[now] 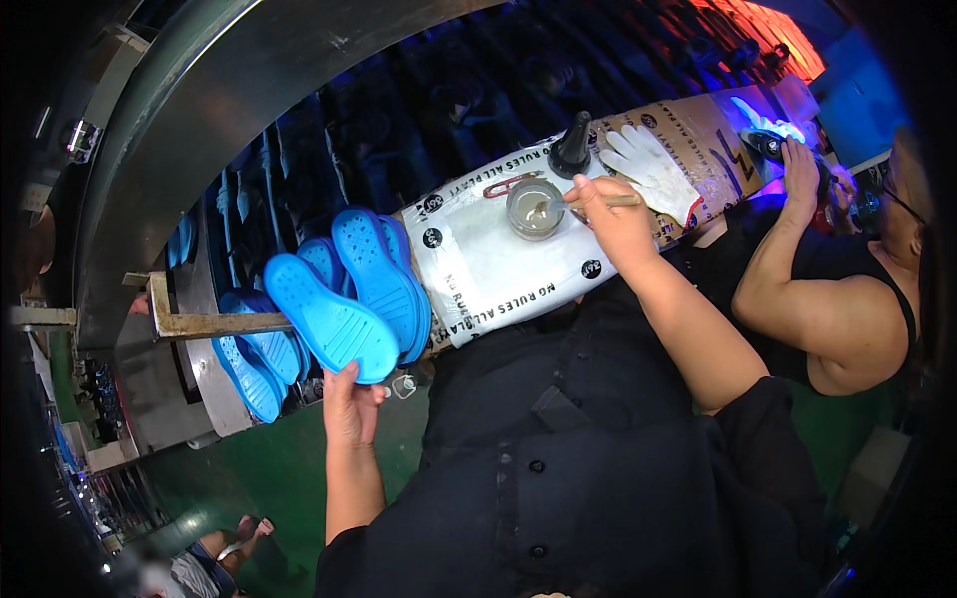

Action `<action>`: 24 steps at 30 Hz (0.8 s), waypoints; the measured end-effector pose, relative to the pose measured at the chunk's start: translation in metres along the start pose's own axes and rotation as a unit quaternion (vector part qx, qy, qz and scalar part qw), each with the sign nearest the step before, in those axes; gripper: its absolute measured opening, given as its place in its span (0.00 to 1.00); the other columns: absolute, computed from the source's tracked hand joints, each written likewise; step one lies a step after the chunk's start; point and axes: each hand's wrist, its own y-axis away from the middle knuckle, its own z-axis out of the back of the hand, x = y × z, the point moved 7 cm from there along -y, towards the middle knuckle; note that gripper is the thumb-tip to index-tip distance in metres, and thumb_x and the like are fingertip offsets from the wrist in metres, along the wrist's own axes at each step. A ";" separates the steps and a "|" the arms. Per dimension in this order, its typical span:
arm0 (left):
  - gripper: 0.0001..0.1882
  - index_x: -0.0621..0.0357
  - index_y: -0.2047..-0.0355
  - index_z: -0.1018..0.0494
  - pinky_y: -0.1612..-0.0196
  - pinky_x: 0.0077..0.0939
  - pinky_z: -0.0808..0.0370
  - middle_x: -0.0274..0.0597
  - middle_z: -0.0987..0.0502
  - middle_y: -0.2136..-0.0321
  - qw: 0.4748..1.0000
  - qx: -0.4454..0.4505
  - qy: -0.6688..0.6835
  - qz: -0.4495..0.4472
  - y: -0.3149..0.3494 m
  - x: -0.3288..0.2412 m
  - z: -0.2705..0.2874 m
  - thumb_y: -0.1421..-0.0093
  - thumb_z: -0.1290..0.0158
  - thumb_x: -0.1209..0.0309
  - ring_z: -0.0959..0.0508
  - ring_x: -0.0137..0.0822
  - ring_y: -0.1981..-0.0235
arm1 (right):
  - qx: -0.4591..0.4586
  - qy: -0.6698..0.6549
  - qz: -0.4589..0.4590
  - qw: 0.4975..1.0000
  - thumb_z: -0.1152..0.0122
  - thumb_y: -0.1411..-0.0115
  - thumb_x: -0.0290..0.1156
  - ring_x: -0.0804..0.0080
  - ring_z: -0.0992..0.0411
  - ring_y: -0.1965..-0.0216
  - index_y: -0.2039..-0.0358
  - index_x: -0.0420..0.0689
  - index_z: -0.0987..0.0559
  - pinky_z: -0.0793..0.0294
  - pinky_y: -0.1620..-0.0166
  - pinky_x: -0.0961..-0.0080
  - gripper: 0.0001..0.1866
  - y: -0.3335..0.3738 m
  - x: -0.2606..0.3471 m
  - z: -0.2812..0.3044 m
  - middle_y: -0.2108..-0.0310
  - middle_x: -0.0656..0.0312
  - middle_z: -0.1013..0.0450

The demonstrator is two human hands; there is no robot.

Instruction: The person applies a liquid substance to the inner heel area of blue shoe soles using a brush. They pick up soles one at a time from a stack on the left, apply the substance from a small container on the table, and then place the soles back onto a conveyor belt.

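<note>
My left hand [351, 409] grips the heel end of a blue shoe sole [332, 317], thumb on top and fingers under it. The sole is tilted, its ribbed and dimpled face turned up. More blue soles [377, 269] lie stacked right behind it. My right hand [616, 221] is closed on the wooden handle of a brush [620, 200]. The brush's tip reaches into a round clear jar [533, 221] holding a cloudy liquid. The jar stands on a board wrapped in printed white plastic [488, 279].
Beside the jar stand a black cone-nozzled bottle [571, 149] and a red-handled small tool [514, 183]. A white glove [650, 169] lies to their right. A metal bracket [214, 321] juts in at left. At right, a co-worker's arm [773, 269] reaches toward a lit shoe.
</note>
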 end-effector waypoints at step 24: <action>0.20 0.68 0.55 0.35 0.58 0.25 0.27 0.46 0.24 0.64 0.874 0.077 -0.238 -0.416 0.035 -0.026 -0.150 0.47 0.44 0.79 0.23 0.32 0.65 | 0.080 -0.049 0.259 0.961 0.46 0.41 0.33 0.70 0.29 0.73 0.79 0.46 0.19 0.39 0.48 0.64 0.13 0.084 0.137 0.015 0.81 0.66 0.27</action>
